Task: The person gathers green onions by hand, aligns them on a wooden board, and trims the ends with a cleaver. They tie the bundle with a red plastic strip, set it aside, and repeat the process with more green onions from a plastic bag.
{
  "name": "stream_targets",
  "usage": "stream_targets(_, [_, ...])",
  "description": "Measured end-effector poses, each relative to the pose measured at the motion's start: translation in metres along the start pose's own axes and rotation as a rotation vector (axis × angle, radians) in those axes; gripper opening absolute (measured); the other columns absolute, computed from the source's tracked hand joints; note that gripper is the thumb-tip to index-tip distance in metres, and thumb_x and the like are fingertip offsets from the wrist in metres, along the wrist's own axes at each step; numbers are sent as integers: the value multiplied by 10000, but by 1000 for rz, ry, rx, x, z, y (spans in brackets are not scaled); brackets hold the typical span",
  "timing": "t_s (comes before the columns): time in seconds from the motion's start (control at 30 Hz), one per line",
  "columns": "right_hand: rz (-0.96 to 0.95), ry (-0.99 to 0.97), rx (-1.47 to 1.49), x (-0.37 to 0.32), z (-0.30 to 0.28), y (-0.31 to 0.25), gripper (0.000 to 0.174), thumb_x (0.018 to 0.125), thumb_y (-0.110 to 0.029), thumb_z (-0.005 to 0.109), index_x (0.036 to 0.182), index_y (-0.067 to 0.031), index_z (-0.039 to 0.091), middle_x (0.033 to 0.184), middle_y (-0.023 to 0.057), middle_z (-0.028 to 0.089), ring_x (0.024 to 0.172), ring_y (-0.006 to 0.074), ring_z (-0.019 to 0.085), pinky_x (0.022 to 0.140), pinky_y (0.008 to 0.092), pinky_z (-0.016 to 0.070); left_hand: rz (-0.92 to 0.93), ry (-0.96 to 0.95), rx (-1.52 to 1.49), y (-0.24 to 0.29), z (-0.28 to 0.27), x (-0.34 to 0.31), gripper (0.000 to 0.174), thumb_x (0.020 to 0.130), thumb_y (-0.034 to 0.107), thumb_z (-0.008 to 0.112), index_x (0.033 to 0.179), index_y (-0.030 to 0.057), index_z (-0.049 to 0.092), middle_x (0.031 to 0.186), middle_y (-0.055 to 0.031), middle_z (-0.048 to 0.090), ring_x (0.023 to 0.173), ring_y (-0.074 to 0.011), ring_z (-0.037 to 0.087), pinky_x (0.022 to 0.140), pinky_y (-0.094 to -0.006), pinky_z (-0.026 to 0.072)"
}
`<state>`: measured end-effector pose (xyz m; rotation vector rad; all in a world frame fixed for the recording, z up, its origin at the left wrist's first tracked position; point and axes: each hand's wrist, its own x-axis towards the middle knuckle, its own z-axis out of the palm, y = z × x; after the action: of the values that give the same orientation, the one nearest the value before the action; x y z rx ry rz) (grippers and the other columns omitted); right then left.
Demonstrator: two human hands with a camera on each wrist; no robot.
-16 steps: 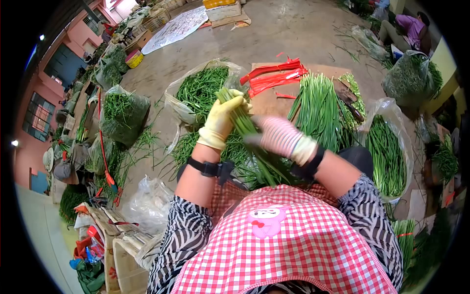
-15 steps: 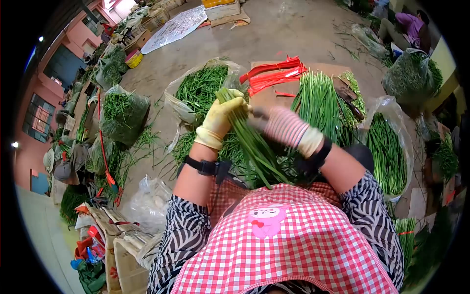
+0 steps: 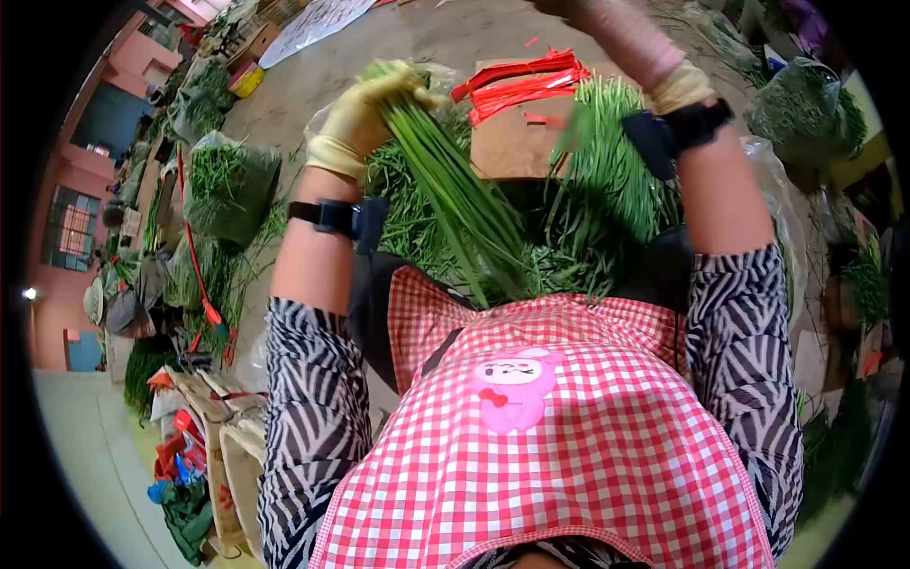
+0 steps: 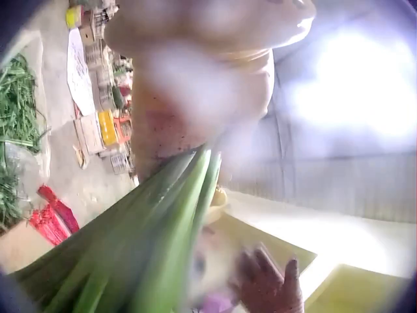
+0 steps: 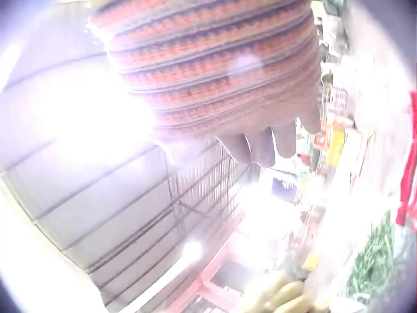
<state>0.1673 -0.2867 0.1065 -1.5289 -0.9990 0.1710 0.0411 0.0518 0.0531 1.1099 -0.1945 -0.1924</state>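
Observation:
In the head view my left hand (image 3: 374, 109), in a yellow glove, grips a bunch of green chives (image 3: 450, 185) near the pale ends. The long leaves hang down toward the apron. Close up in the left wrist view, those leaves fan out below the gloved hand (image 4: 202, 72). My right hand (image 3: 630, 38), in a striped glove, is raised at the top of the head view, blurred and partly cut off. Its fingers (image 5: 264, 147) are extended and hold nothing in the right wrist view. Below it lies a pile of chives (image 3: 616, 161) on a cardboard sheet (image 3: 512, 152).
Red plastic strips (image 3: 521, 85) lie on the cardboard. Loose chives cover the area before my lap. A bag of greens (image 3: 227, 190) stands on the floor at left, and another bag (image 3: 806, 109) at right. A wooden chair (image 3: 242, 455) is at lower left.
My left hand has moved up and left with the chives. The right hand has left the bunch and swung up and right to the top of the view. The head view has shifted slightly.

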Motion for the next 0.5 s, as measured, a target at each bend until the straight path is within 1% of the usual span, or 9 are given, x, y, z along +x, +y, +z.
stream_targets(0.03, [33, 47, 120, -19, -11, -4, 743, 1068, -584, 476, 1492, 25, 509, 1437, 206, 614, 1356, 304, 562, 1185, 422, 394, 69, 69, 31, 18, -23, -7, 169, 1059, 189, 592, 1003, 33, 627, 945, -91, 674, 974, -278, 681, 1125, -496, 485])
stream_targets(0.07, [118, 55, 176, -34, -28, -1, 723, 1080, -564, 463, 1477, 38, 516, 1445, 210, 608, 1362, 321, 558, 1173, 409, 405, 124, -13, -108, 36, -44, -14, 168, 1025, 152, 632, 1070, -9, 647, 1022, -99, 688, 1017, -286, 681, 1150, -517, 474])
stream_targets(0.1, [190, 36, 362, -45, -49, 13, 794, 1025, -593, 568, 1522, 17, 464, 1466, 184, 590, 1350, 292, 559, 1175, 400, 392, 154, 19, -136, 56, -53, -25, 162, 1038, 149, 618, 1068, -6, 654, 1023, -97, 678, 972, -256, 664, 1195, -536, 436])
stream_targets(0.13, [230, 29, 409, -53, -66, 29, 773, 1026, -575, 555, 1543, -13, 435, 1512, 156, 538, 1392, 295, 506, 1200, 416, 356, 155, -116, -343, 71, -71, -30, 146, 1045, 139, 609, 1066, 4, 659, 1006, -102, 675, 969, -241, 655, 1206, -557, 420])
stream_targets(0.17, [271, 23, 455, -60, -83, 46, 756, 1026, -556, 543, 1564, -42, 407, 1558, 127, 486, 1434, 298, 454, 1224, 431, 319, 252, -1, -88, 84, -77, -36, 132, 1059, 122, 585, 1045, 12, 655, 995, -91, 663, 981, -241, 643, 1203, -562, 419])
stream_targets(0.27, [385, 31, 586, -81, -118, 86, 727, 1028, -500, 505, 1627, -131, 322, 1697, 42, 331, 1559, 308, 296, 1297, 478, 210, 243, 17, -171, 114, -61, -47, 135, 1056, 138, 600, 1019, 16, 643, 977, -76, 649, 975, -239, 635, 1194, -570, 415])
stream_targets(0.3, [292, -22, 488, -87, -100, 79, 780, 1008, -570, 520, 1637, -160, 309, 1721, 52, 267, 1571, 288, 269, 1302, 504, 180, 281, 74, -24, 117, -57, -40, 130, 1052, 140, 607, 1012, 19, 639, 972, -73, 646, 970, -237, 633, 1192, -569, 414])
stream_targets(0.43, [160, 39, 1, -69, -8, 19, 761, 1011, -516, 605, 1562, -38, 388, 1518, 178, 498, 1377, 316, 496, 1190, 456, 355, 176, 54, 122, 87, 29, 6, 99, 1023, 134, 643, 1031, 36, 635, 960, -75, 650, 917, -236, 673, 1054, -483, 542])
stream_targets(0.5, [118, 74, -25, -69, 53, 2, 757, 1012, -488, 648, 1525, 23, 427, 1416, 241, 614, 1280, 331, 609, 1133, 432, 443, 78, 113, 139, 49, 87, 27, 119, 992, 122, 667, 1067, 36, 634, 950, -74, 654, 870, -235, 683, 842, -401, 567])
